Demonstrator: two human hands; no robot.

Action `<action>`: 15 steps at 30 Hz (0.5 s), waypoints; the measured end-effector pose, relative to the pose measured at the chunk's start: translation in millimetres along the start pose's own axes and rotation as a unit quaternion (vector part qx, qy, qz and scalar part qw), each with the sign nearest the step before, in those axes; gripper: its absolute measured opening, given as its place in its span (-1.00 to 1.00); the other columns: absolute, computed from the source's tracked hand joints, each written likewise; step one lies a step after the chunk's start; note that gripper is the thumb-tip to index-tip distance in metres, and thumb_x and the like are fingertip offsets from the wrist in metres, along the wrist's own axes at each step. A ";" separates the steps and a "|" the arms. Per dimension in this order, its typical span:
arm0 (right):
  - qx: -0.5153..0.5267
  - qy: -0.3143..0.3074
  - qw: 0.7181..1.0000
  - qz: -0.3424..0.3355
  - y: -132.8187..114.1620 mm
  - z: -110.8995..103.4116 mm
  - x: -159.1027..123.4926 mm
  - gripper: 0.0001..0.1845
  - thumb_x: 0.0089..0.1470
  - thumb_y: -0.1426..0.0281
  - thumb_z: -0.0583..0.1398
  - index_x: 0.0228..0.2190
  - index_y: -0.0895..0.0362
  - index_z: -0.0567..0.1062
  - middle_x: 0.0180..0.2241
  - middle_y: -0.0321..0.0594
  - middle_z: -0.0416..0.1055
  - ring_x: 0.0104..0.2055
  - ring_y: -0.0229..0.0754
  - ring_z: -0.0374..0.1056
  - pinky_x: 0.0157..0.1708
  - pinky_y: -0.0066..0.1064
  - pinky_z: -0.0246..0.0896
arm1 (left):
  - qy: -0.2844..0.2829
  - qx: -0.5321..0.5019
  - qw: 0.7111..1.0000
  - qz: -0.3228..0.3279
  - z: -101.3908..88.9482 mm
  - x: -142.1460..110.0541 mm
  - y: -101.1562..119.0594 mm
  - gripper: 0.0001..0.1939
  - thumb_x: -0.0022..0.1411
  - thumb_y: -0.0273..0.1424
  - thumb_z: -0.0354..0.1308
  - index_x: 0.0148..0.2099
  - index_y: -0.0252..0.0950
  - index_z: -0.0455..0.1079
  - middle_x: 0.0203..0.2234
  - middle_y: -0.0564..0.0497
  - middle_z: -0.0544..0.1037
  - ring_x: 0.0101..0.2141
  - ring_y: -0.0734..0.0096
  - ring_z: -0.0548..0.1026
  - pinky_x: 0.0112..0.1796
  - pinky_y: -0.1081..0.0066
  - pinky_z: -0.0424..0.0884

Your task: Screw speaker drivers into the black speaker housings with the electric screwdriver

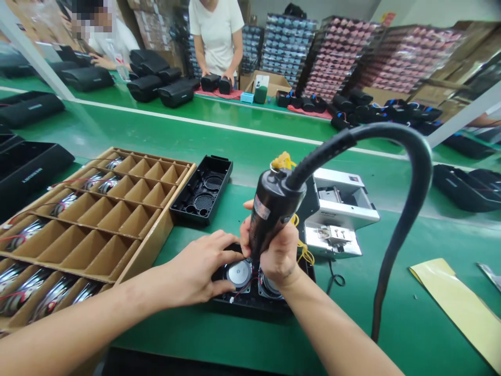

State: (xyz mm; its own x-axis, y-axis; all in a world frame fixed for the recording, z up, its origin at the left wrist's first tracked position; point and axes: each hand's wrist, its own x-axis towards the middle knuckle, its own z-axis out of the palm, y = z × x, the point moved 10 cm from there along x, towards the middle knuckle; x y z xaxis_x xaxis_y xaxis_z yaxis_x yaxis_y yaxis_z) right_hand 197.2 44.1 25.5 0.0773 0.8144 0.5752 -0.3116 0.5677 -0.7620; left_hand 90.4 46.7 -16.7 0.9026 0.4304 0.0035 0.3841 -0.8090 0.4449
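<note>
Clamped firmly round a black power screwdriver (270,214), right grip (282,249), with a thick black cable (426,162) arching up and off to the right. Spread beside it, left grip (201,267), with thumb and forefinger apart on either side of a round silver speaker (239,274). Just below the tool, next to a second speaker (271,288), inside a black case (258,308) on the green table (188,329). Impossible to see the driver's tip, hidden by the hand.

Probably best done by holding the driver upright, pressing down evenly, pinning the speaker flat, and guiding the red wire (246,286) and white plug (231,300) away from the tip.

On the driver, a silver sticker (261,207), too blurred to read. To the left, a cardboard tray (143,253) with more speakers (62,298) in its slots. Past the near case, another black case (186,197) with round mesh openings. To the right, a yellow sheet (450,303) and a white machine (344,216) with a tiny unreadable label. At far left, a black box (23,172) with pale lettering, not legible. Across the table, a person in a white top (216,31) in front of tall stacks of blue trays (289,44) and pink trays (336,52).
</note>
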 end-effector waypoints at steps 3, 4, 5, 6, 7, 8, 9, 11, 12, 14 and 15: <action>0.002 0.002 1.000 0.003 -0.6 1.7 0.9 -0.35 0.38 -0.14 -0.06 0.15 0.07 0.37 -0.46 -0.28 0.32 -0.58 -0.31 0.21 -0.59 -0.43 0.14 | -0.002 0.005 1.000 -0.008 0.9 -1.1 -0.4 -0.60 0.29 -0.26 0.35 0.15 -0.12 0.48 0.09 -0.06 0.46 0.02 0.10 0.42 0.01 0.09 0.43; 0.000 0.007 1.000 0.004 -2.1 2.0 1.4 -0.36 0.38 -0.13 -0.06 0.15 0.07 0.37 -0.45 -0.28 0.33 -0.58 -0.31 0.21 -0.59 -0.43 0.14 | -0.004 0.005 1.000 -0.008 1.3 -1.6 -0.1 -0.60 0.30 -0.25 0.34 0.16 -0.11 0.47 0.10 -0.07 0.45 0.03 0.10 0.41 0.02 0.08 0.43; -0.003 0.016 1.000 0.005 -5.0 1.7 1.9 -0.37 0.39 -0.12 -0.05 0.15 0.07 0.37 -0.44 -0.27 0.33 -0.58 -0.31 0.22 -0.59 -0.42 0.14 | -0.007 0.004 1.000 -0.007 1.7 -2.2 0.0 -0.61 0.32 -0.24 0.33 0.17 -0.11 0.47 0.11 -0.07 0.44 0.04 0.10 0.41 0.03 0.07 0.43; -0.005 0.029 1.000 0.003 -10.2 0.2 2.5 -0.38 0.39 -0.11 -0.05 0.16 0.06 0.37 -0.43 -0.28 0.33 -0.59 -0.31 0.23 -0.60 -0.43 0.14 | -0.010 0.004 1.000 -0.006 2.4 -2.9 -0.3 -0.61 0.34 -0.22 0.31 0.18 -0.10 0.45 0.12 -0.07 0.43 0.05 0.10 0.41 0.04 0.07 0.43; -0.007 0.046 0.999 0.000 -18.3 -2.7 3.0 -0.38 0.39 -0.11 -0.07 0.18 0.04 0.36 -0.43 -0.29 0.33 -0.59 -0.31 0.23 -0.61 -0.44 0.14 | -0.012 0.004 1.000 -0.005 3.2 -3.8 -0.8 -0.60 0.36 -0.21 0.29 0.20 -0.09 0.44 0.14 -0.06 0.42 0.07 0.11 0.41 0.06 0.08 0.43; -0.007 0.065 0.998 -0.007 -29.8 -7.3 3.4 -0.37 0.39 -0.13 -0.08 0.19 0.02 0.34 -0.43 -0.31 0.33 -0.59 -0.32 0.23 -0.62 -0.46 0.13 | -0.012 0.004 1.000 -0.002 4.1 -4.8 -1.8 -0.60 0.39 -0.19 0.27 0.22 -0.07 0.42 0.17 -0.06 0.41 0.09 0.12 0.40 0.08 0.08 0.43; -0.008 0.092 0.996 -0.017 -44.8 -15.2 3.4 -0.36 0.39 -0.15 -0.10 0.19 0.00 0.33 -0.43 -0.33 0.32 -0.60 -0.33 0.23 -0.63 -0.47 0.13 | -0.010 0.003 1.000 0.001 4.9 -6.0 -2.8 -0.60 0.41 -0.19 0.25 0.24 -0.06 0.40 0.20 -0.05 0.39 0.11 0.13 0.40 0.12 0.09 0.42; -0.031 0.161 0.985 -0.056 -85.4 -40.1 1.2 -0.29 0.35 -0.21 -0.10 0.18 0.01 0.33 -0.47 -0.38 0.32 -0.64 -0.34 0.20 -0.66 -0.48 0.13 | 0.001 -0.004 1.000 0.008 6.4 -8.1 -5.1 -0.57 0.42 -0.21 0.23 0.29 -0.02 0.36 0.25 -0.04 0.36 0.17 0.14 0.38 0.18 0.09 0.40; -0.063 0.218 0.971 -0.081 -109.3 -59.3 -2.9 -0.26 0.32 -0.24 -0.08 0.16 0.05 0.35 -0.52 -0.39 0.31 -0.66 -0.31 0.18 -0.68 -0.45 0.13 | 0.007 -0.011 1.000 0.008 7.4 -9.0 -6.5 -0.55 0.42 -0.23 0.24 0.30 0.00 0.34 0.27 -0.03 0.34 0.20 0.14 0.37 0.21 0.09 0.39; -0.168 0.304 0.929 -0.128 -156.5 -94.4 -11.9 -0.19 0.27 -0.28 -0.07 0.12 0.11 0.38 -0.58 -0.39 0.30 -0.70 -0.26 0.12 -0.76 -0.40 0.06 | 0.017 -0.028 0.999 0.000 9.9 -9.6 -9.1 -0.51 0.39 -0.27 0.26 0.31 0.02 0.32 0.31 -0.03 0.31 0.25 0.11 0.34 0.25 0.05 0.37; -0.214 0.340 0.902 -0.156 -177.0 -110.4 -16.9 -0.16 0.25 -0.30 -0.09 0.09 0.13 0.41 -0.61 -0.39 0.26 -0.71 -0.23 0.10 -0.78 -0.37 0.03 | 0.020 -0.037 0.999 -0.007 11.5 -9.3 -9.5 -0.52 0.37 -0.28 0.28 0.29 0.01 0.34 0.34 -0.04 0.28 0.27 0.09 0.33 0.27 0.03 0.36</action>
State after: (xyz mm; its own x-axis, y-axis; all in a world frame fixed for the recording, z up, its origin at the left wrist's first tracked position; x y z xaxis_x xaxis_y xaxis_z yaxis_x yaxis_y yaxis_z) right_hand 355.6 -56.8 117.8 0.7073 0.4097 0.5761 0.2087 0.6576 -0.7239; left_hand 80.6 45.7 -31.2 0.8886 0.4576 0.0315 0.3791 -0.7715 0.5109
